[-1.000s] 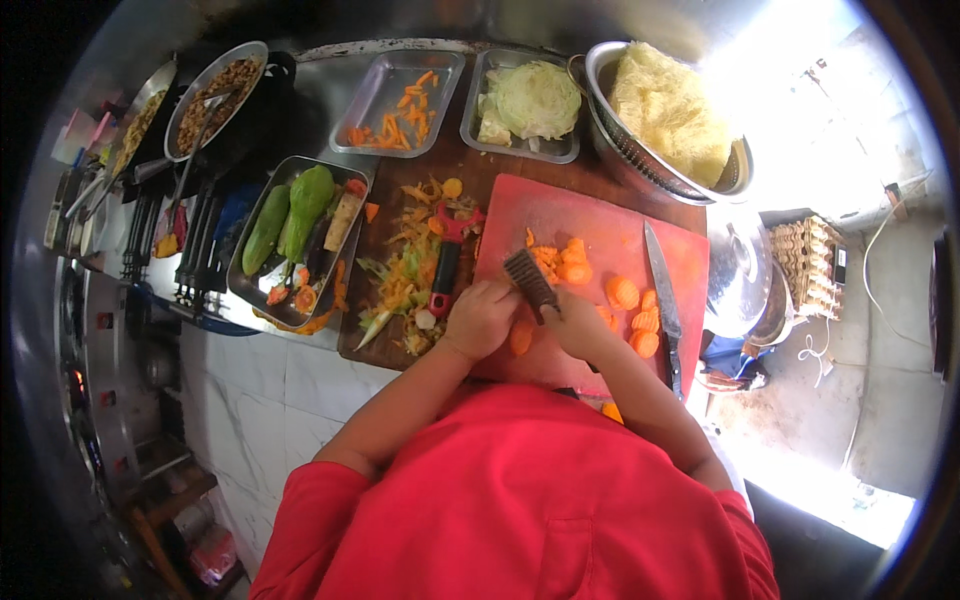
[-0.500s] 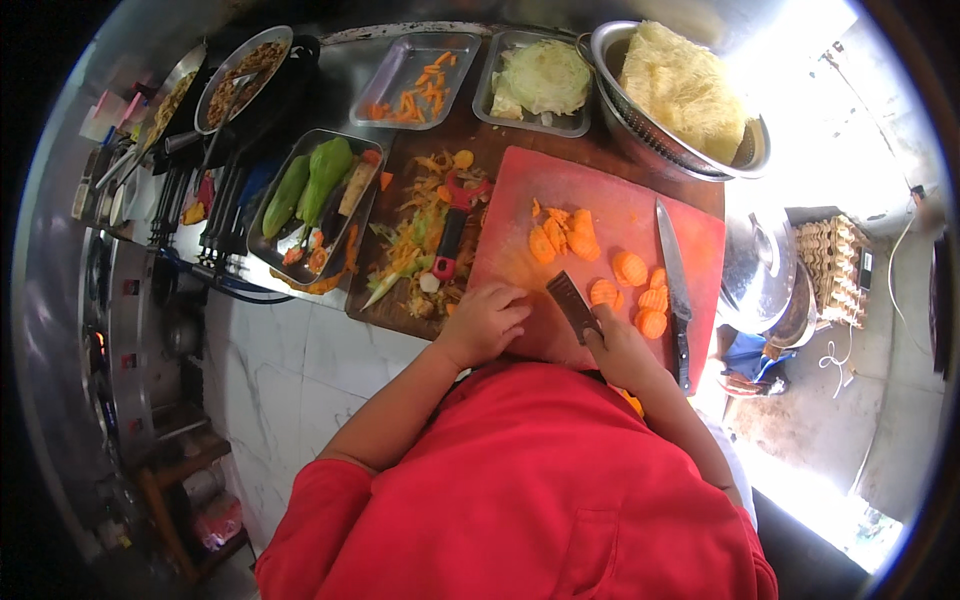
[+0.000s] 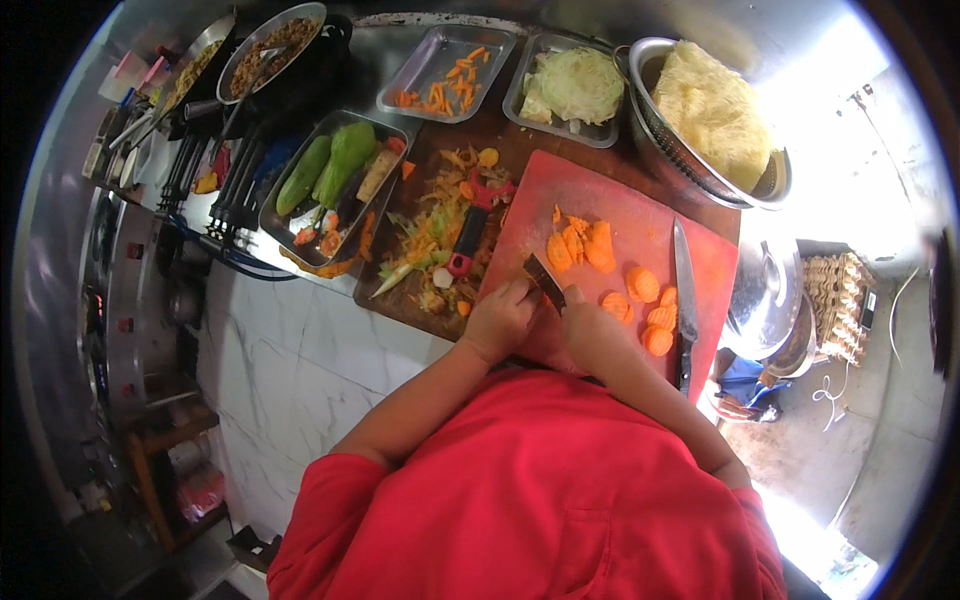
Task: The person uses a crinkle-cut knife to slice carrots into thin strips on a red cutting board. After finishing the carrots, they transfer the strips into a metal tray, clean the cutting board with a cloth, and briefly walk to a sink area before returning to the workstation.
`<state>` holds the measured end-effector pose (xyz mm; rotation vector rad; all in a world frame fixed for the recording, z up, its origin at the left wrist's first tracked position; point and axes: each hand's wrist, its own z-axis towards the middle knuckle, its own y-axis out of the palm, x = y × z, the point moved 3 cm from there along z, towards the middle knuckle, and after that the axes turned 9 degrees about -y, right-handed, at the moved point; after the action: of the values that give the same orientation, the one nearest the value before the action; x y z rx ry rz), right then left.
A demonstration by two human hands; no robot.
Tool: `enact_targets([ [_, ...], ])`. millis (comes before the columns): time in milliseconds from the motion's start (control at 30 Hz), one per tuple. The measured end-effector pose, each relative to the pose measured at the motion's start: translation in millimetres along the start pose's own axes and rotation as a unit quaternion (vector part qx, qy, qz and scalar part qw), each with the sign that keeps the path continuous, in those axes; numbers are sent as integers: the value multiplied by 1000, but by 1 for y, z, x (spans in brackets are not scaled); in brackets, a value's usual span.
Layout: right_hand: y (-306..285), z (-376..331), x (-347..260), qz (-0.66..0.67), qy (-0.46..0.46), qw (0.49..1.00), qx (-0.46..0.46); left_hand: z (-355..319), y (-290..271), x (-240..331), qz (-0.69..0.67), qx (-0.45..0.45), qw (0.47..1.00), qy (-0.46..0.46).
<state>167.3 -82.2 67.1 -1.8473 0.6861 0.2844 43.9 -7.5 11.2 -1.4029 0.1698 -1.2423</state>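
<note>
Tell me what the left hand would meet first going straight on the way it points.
The left hand would probably meet the cutter held in the right hand, though their relative height above the board is unclear.

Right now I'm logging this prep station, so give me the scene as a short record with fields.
Right grip: closed on a dark flat cutter
Left grip: close beside the cutter; anything held is hidden
Red board: carrot slices, knife at right
Peeler: among vegetable scraps
Far tray: carrot sticks
Neighbouring tray: cut cabbage
</note>
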Motion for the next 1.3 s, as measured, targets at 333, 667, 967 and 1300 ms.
enact_targets([
  [333,21,17,22,-132,-191,972,30,2,-12,6,-29,31,999,0],
  [667,18,10,2,-62,-90,994,-11,-4,-8,1,-35,29,999,-19],
  [967,2,15,1,-47,-149,987,23,1,-13,1,-63,56,996,-14],
  [1300,21,15,7,-23,-86,996,3,4,-17,3,-72,48,996,4],
])
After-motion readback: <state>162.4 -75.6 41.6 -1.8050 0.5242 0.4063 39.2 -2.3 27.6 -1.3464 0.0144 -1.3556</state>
